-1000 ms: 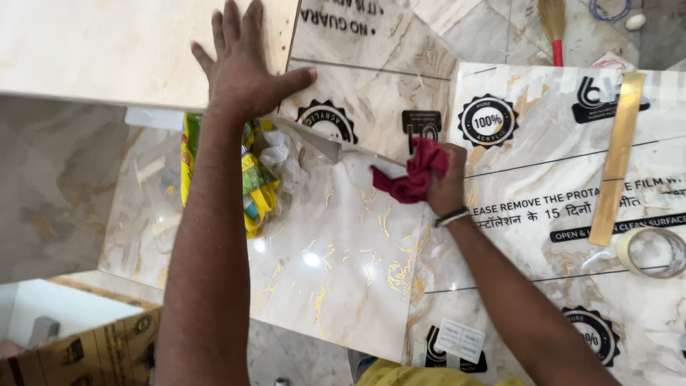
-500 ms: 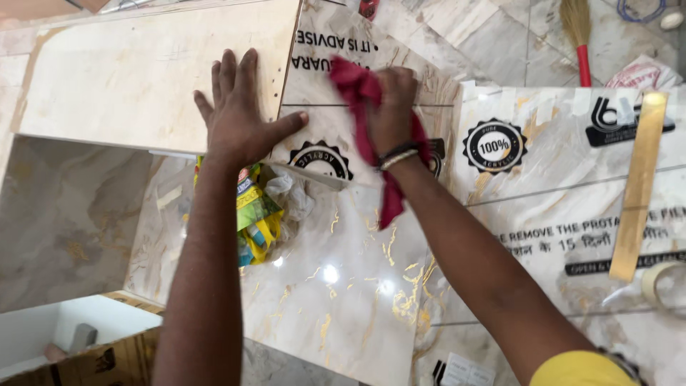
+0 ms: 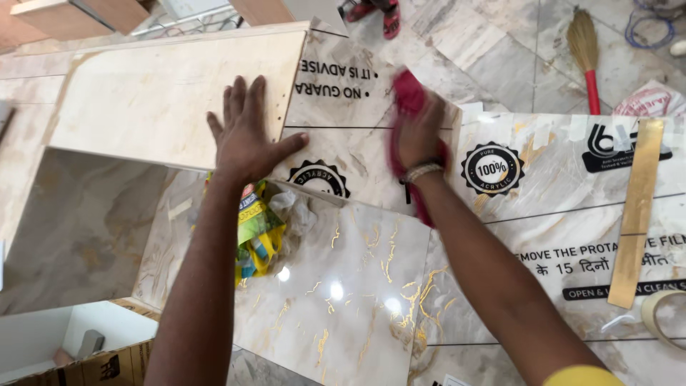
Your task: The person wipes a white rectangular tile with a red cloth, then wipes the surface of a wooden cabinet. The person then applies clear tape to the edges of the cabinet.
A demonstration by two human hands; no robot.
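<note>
Head view: the left hand (image 3: 246,139) lies spread flat on the pale board (image 3: 171,100). At its three o'clock, the right hand (image 3: 421,132) clutches a red cloth (image 3: 407,107), pressed on the marbled sheet (image 3: 343,279). A crumpled wrapper (image 3: 259,232) sits at six o'clock of the left hand.

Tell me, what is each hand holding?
The right hand presses a bunched red cloth under its palm and fingers. The left hand holds nothing, flat on the pale board.
</note>
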